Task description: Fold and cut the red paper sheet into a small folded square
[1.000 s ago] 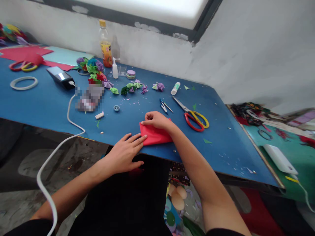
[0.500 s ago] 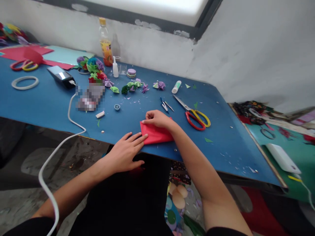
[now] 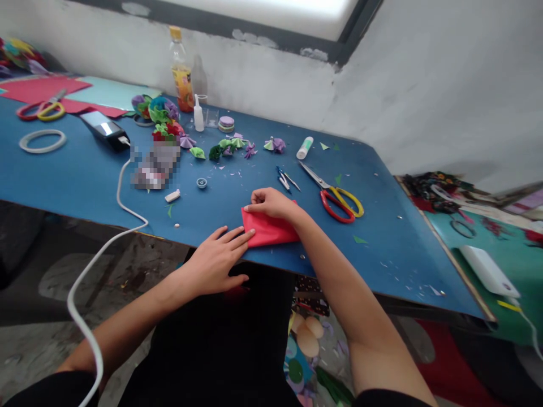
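Blue table (image 3: 394,249); left hand (image 3: 217,260) spread, touching red paper (image 3: 271,230); right hand (image 3: 271,202) on it, can't tell if pinching.

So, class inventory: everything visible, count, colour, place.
Folded sheet: one, red, at hands
Scissors: two, red and yellow handles, right and left
Tube: one, white, back right
Drink bottle: one, orange, by wall
Squeeze bottle: one, white, back
Round tub: one, lilac top, back
Paper flowers: several, multicoloured, back left
Flat sheets: several, red and aqua, back left
Ring: one, white, far left
Handheld device: one, black, left
Pixelated item: one, grey, left
Cable: one, white, left
Scraps and small bits: many, mixed, scattered
Table: one, blue, centre
Left hand: one, bare, sheet's left
Right hand: one, bare, on sheet
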`<state>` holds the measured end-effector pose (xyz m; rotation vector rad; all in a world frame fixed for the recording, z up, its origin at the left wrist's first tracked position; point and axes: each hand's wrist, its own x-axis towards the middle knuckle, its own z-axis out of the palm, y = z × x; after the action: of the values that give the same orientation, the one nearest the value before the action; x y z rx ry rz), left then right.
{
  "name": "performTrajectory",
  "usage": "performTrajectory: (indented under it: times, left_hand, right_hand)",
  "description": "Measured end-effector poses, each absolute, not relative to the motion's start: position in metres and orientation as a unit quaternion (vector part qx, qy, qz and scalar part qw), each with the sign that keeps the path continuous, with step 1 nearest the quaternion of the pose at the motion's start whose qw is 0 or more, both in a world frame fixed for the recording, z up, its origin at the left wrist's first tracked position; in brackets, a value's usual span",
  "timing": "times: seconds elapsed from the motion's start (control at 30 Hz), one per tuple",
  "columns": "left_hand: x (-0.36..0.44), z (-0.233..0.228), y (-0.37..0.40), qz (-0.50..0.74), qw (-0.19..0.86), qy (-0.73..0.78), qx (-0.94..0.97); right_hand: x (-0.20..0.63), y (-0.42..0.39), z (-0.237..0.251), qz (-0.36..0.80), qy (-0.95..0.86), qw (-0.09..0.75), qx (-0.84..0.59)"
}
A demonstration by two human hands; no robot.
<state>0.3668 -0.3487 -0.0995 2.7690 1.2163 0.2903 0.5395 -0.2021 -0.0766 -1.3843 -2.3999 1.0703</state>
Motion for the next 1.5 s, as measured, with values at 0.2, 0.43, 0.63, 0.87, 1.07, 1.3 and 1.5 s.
performTrajectory:
  times: [0.2, 0.43, 0.63, 0.87, 1.07, 1.3, 1.5]
  left_hand:
    - [0.367, -0.099, -0.349, 0.091, 0.052, 0.401, 0.910]
    - [0.366, -0.097, -0.349, 0.088, 0.049, 0.403, 0.910]
    - [0.368, -0.097, -0.349, 0.083, 0.057, 0.401, 0.911]
    - [0.356, -0.082, -0.345, 0.107, 0.157, 0.382, 0.904]
    - [0.352, -0.072, -0.310, 0.180, 0.198, 0.435, 0.860]
    - [0.374, -0.075, -0.285, 0.138, 0.120, 0.426, 0.886]
    - [0.374, -0.071, -0.288, 0.087, 0.105, 0.445, 0.885]
  right_hand:
    - [0.540, -0.202, -0.077, 0.352, -0.810, 0.088, -0.461]
    - [0.540, -0.203, -0.076, 0.352, -0.812, 0.091, -0.457]
    - [0.539, -0.204, -0.074, 0.357, -0.810, 0.089, -0.458]
    - [0.538, -0.205, -0.073, 0.355, -0.807, 0.084, -0.464]
    - [0.538, -0.205, -0.073, 0.359, -0.808, 0.086, -0.460]
    - [0.538, -0.202, -0.076, 0.356, -0.809, 0.074, -0.462]
    - [0.538, -0.201, -0.077, 0.352, -0.813, 0.078, -0.457]
